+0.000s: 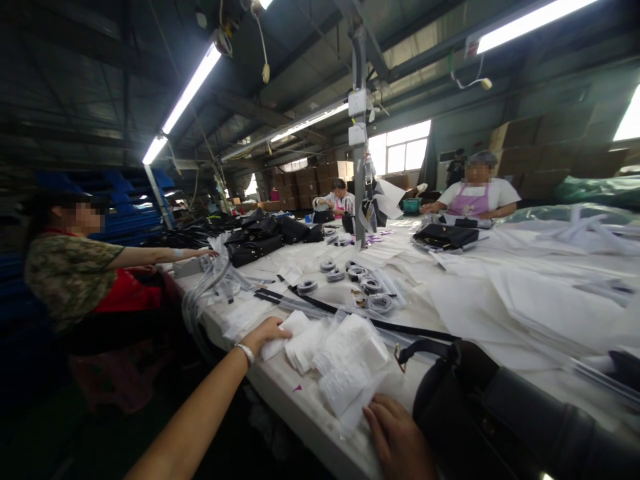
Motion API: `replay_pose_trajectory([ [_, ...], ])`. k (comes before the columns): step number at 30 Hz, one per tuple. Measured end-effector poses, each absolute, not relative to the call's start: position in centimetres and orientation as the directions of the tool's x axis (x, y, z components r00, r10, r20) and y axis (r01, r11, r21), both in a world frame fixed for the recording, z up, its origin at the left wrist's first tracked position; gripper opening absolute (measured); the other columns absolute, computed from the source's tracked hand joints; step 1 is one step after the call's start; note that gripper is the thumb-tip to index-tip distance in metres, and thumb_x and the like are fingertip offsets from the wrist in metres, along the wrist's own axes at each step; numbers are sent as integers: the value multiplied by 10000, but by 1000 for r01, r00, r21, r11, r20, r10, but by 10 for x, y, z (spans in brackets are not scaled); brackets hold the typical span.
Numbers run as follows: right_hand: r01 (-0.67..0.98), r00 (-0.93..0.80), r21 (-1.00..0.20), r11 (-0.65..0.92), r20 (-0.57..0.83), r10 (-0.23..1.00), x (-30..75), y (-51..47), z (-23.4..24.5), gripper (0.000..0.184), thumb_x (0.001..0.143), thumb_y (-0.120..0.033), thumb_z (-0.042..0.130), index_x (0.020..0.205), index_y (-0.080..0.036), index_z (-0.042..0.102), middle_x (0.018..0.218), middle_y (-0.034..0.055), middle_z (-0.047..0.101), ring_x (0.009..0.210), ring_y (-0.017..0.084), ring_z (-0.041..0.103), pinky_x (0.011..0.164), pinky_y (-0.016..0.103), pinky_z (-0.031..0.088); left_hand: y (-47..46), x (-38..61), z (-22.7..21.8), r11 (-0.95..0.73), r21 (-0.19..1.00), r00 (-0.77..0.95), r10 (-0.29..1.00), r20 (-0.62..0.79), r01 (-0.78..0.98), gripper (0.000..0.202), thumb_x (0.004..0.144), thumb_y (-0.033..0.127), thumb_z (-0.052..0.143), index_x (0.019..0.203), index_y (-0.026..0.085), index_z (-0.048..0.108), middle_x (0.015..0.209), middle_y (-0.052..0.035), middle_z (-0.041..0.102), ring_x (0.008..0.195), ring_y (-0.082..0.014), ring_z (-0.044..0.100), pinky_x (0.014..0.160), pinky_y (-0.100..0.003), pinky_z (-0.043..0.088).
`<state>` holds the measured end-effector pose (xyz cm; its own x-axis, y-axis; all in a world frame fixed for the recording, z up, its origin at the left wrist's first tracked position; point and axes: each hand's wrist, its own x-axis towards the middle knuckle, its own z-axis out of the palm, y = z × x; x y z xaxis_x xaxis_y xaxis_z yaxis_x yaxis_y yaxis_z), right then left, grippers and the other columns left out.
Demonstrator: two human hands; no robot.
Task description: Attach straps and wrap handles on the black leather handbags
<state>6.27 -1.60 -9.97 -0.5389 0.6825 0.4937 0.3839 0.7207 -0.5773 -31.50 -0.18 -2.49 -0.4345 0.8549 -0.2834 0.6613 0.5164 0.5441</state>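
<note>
My left hand (267, 332), with a bracelet on its wrist, reaches out over the table's near edge and closes on a folded white paper piece (290, 333). Beside it lies a loose heap of white tissue sheets (345, 367). My right hand (397, 433) rests near the table's front edge, fingers curled, touching the lower corner of that heap and lying against a black handbag (505, 413). The bag's black handle (425, 348) arches up just above the right hand.
A long white table (285, 387) carries rolled grey straps (367, 287), black straps (320, 305), clear plastic bags (210, 287) and more black bags (260, 243). A person in a red apron sits at the left (75, 267); two others work at the far end (477, 193).
</note>
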Motion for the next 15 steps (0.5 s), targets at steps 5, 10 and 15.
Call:
replay_pose_trajectory([
  [5, 396, -552, -577, 714, 472, 687, 62, -19, -97, 392, 1003, -335, 389, 923, -188, 744, 1037, 121, 730, 990, 248, 686, 918, 350, 538, -11, -315, -19, 529, 696, -428, 838, -339, 486, 308, 924, 330, 606, 1170, 145, 601, 1164, -78, 631, 987, -227, 641, 834, -416, 557],
  [10, 399, -539, -586, 705, 472, 698, 61, -20, -97, 384, 995, -288, 381, 920, -176, 740, 1022, 129, 730, 974, 255, 686, 900, 359, 541, -22, -327, -13, 500, 816, -463, 819, -338, 289, 324, 935, 347, 588, 1190, 147, 590, 1151, -78, 636, 962, -219, 650, 812, -403, 565],
  [15, 383, -543, -588, 713, 481, 688, 60, -19, -98, 350, 983, -256, 400, 868, -192, 724, 989, 102, 734, 944, 250, 690, 876, 357, 545, -32, -345, -11, 523, 836, -531, 762, -371, 167, 323, 939, 351, 583, 1191, 151, 585, 1142, -86, 638, 942, -204, 654, 797, -396, 570],
])
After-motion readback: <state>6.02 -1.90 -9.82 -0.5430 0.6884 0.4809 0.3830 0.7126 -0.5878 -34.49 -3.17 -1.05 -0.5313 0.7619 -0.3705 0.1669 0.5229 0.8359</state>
